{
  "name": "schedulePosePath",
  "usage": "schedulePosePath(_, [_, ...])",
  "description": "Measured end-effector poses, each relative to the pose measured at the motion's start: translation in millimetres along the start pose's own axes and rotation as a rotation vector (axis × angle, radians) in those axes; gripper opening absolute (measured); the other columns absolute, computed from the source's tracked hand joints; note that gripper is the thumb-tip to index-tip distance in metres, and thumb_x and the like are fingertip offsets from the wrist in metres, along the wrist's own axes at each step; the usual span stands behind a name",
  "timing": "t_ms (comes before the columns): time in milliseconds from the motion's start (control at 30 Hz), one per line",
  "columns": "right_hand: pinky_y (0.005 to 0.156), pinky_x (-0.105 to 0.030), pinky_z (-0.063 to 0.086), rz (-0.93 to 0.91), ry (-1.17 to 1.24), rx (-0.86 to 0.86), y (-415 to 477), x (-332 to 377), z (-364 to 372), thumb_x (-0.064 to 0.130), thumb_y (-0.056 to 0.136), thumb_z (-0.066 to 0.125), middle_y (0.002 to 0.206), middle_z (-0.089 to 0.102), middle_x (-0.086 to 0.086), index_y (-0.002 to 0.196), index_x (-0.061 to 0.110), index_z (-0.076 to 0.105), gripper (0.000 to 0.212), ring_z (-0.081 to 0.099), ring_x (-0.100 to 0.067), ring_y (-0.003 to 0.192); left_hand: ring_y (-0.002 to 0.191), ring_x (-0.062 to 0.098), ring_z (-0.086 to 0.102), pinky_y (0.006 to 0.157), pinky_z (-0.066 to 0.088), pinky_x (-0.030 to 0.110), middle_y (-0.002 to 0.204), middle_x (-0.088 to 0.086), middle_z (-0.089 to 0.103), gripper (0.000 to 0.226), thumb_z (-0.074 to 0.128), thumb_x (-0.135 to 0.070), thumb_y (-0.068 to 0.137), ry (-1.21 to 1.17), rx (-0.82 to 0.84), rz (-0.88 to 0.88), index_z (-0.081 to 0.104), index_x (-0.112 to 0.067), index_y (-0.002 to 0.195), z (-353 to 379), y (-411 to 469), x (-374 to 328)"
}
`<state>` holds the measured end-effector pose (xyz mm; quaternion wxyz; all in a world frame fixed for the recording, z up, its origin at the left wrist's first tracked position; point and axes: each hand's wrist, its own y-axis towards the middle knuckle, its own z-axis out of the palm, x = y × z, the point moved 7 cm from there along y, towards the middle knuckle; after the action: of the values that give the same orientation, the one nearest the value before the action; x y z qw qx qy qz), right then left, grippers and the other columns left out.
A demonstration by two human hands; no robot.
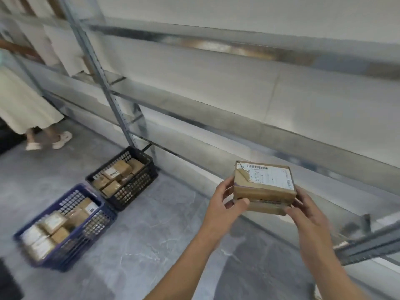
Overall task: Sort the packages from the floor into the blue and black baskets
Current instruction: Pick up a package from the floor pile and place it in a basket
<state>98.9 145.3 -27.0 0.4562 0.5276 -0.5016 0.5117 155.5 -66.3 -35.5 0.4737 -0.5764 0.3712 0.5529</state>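
Observation:
Both hands hold a small stack of brown cardboard packages [263, 189] in the air at centre right; the top one carries a white shipping label. My left hand [227, 199] grips the stack's left side, thumb on its front. My right hand [307, 215] grips the right side from below. On the grey floor to the left stands the blue basket [101, 221], holding several packages. Just behind it, by the shelf post, the black basket [138, 182] also holds several brown packages.
A metal shelving rack [216, 131] runs along the white wall, with an upright post [121, 118] next to the black basket. Another person in a pale skirt and white sandals [60, 139] stands at far left. Bare grey floor lies between me and the baskets.

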Motion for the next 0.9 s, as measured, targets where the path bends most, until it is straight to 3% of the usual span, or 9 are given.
schedulePosePath(167, [0.104,-0.037,0.049,-0.014,-0.037,0.170,5,6,112,-0.009,0.092,0.055,0.131,0.071,0.012,0.140,0.036,0.063,0.066,0.064,-0.013,0.126,0.127,-0.001,0.058,0.105,0.052,0.023,0.138,-0.017,0.064,0.059,0.072,-0.015,0.096,-0.044,-0.146,-0.004,0.052,-0.036,0.147,-107,-3,3])
schedulePosePath(267, [0.099,-0.040,0.055,-0.026,-0.047,0.251,2,11,171,-0.006,0.096,0.055,0.128,0.072,0.014,0.137,0.039,0.064,0.062,0.065,-0.011,0.122,0.124,-0.005,0.058,0.103,0.053,0.021,0.136,-0.020,0.064,0.058,0.072,-0.016,0.096,-0.062,-0.229,-0.012,0.053,-0.040,0.146,-161,-7,4])
schedulePosePath(367, [0.094,-0.031,0.054,-0.017,-0.030,0.336,1,16,222,-0.003,0.099,0.055,0.123,0.073,0.017,0.127,0.047,0.065,0.059,0.065,-0.005,0.116,0.126,-0.004,0.057,0.103,0.052,0.020,0.138,-0.019,0.063,0.059,0.073,-0.017,0.096,-0.084,-0.320,-0.016,0.052,-0.040,0.146,-205,-15,6])
schedulePosePath(500, [0.084,-0.016,0.058,0.008,-0.024,0.441,5,13,279,-0.006,0.096,0.055,0.126,0.074,0.009,0.129,0.038,0.067,0.057,0.067,-0.012,0.117,0.126,-0.006,0.056,0.100,0.051,0.016,0.139,-0.018,0.061,0.058,0.074,-0.021,0.095,-0.109,-0.431,-0.022,0.053,-0.040,0.146,-253,-23,10])
schedulePosePath(633, [0.084,-0.021,0.051,0.056,-0.056,0.527,19,4,332,-0.008,0.097,0.054,0.127,0.070,0.009,0.140,0.034,0.062,0.060,0.065,-0.008,0.116,0.127,-0.006,0.054,0.100,0.051,0.017,0.139,-0.020,0.061,0.059,0.075,-0.022,0.094,-0.131,-0.556,-0.049,0.053,-0.043,0.145,-291,-25,14])
schedulePosePath(800, [0.086,-0.021,0.057,0.063,-0.093,0.673,47,-13,394,-0.009,0.095,0.055,0.121,0.073,0.018,0.139,0.032,0.064,0.062,0.065,-0.003,0.114,0.130,-0.004,0.052,0.102,0.049,0.019,0.142,-0.019,0.058,0.061,0.075,-0.025,0.094,-0.151,-0.697,-0.084,0.050,-0.044,0.147,-331,-13,20])
schedulePosePath(900, [0.096,-0.033,0.057,0.079,-0.094,0.775,66,-20,425,-0.005,0.096,0.057,0.125,0.073,0.015,0.137,0.039,0.065,0.061,0.064,-0.011,0.120,0.131,-0.003,0.052,0.104,0.048,0.022,0.142,-0.020,0.058,0.061,0.075,-0.025,0.095,-0.167,-0.777,-0.102,0.050,-0.041,0.147,-347,2,20])
